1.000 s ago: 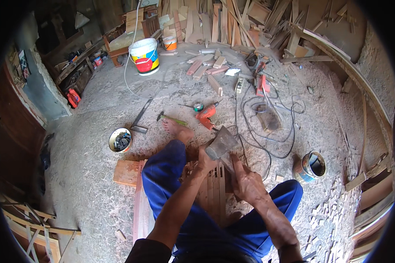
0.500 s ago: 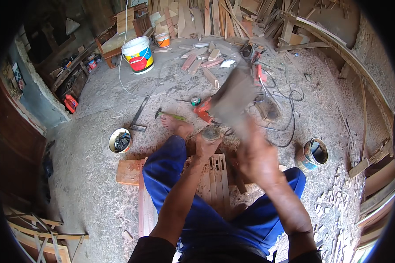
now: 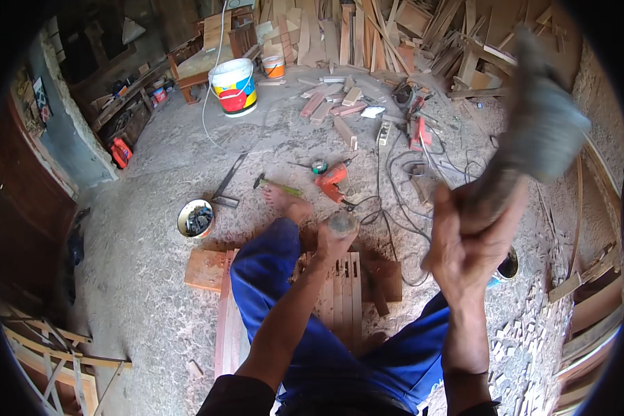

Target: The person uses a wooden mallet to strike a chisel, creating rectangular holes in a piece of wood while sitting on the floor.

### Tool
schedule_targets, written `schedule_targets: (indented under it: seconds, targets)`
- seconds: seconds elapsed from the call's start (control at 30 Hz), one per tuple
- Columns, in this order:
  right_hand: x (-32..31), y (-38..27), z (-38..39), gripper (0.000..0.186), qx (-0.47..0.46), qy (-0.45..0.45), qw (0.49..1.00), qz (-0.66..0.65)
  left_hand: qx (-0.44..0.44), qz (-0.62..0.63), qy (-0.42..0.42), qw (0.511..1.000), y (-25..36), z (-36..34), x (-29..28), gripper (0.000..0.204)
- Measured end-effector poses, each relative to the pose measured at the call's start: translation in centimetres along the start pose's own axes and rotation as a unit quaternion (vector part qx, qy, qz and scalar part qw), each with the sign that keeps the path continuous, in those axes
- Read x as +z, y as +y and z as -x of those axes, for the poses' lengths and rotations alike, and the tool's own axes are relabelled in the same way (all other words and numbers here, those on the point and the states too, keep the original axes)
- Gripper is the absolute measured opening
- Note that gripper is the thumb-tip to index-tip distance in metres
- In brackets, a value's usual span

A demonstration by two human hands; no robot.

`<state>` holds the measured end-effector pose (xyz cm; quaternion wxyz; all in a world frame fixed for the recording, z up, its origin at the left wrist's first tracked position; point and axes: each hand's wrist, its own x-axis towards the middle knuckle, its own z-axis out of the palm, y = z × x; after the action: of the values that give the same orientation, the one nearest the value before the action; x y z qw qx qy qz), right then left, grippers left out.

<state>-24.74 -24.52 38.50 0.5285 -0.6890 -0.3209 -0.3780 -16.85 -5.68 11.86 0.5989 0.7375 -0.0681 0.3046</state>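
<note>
My right hand (image 3: 471, 243) grips the wooden handle of a grey, worn mallet (image 3: 544, 132), raised at the upper right and blurred. My left hand (image 3: 331, 243) is closed round an upright tool with a round, battered grey top (image 3: 341, 223), probably a chisel; its lower end is hidden. Beneath it, between my blue-trousered legs, lie pale boards with slots cut in them (image 3: 347, 305) over a wooden block (image 3: 202, 270). My bare left foot rests beside a green-handled hammer (image 3: 284, 188).
An orange drill (image 3: 331, 182), red power tool (image 3: 419, 132) and tangled cables lie ahead. A tub of metal pieces (image 3: 195, 218) stands left, a can (image 3: 507, 265) right. Offcuts (image 3: 326, 104), colourful bucket (image 3: 234, 90) and stacked timber (image 3: 353, 35) are farther back.
My right hand has swung the mallet up and to the right, away from the tool in my left hand. My left hand stays low over the boards.
</note>
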Motion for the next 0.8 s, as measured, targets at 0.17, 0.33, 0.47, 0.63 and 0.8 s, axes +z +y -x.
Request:
schedule_targets:
  seconds: [0.17,0.33,0.47,0.63,0.8]
  targets:
    - [1.4,7.1,9.2,0.068,0.117,-0.515,0.759,0.381,0.026,0.001,-0.026,0.999,1.5,-0.3,0.4,0.012]
    - [0.2,5.3,10.3,0.081,0.169,-0.430,0.864,0.200,0.024,0.069,0.022,0.997,3.8,0.4,0.5,0.015]
    - [-1.2,1.4,3.0,0.083,0.139,-0.300,0.939,0.097,-0.014,0.067,0.027,0.997,0.7,-1.3,0.7,0.017]
    - [-0.8,-2.4,-5.7,0.055,-0.154,0.022,0.980,-0.124,-0.024,0.040,0.040,0.998,0.3,-0.6,0.6,0.017]
    - [1.6,8.5,10.0,0.037,0.174,-0.538,0.749,0.345,-0.066,0.069,-0.013,0.995,0.7,0.1,0.4,0.019]
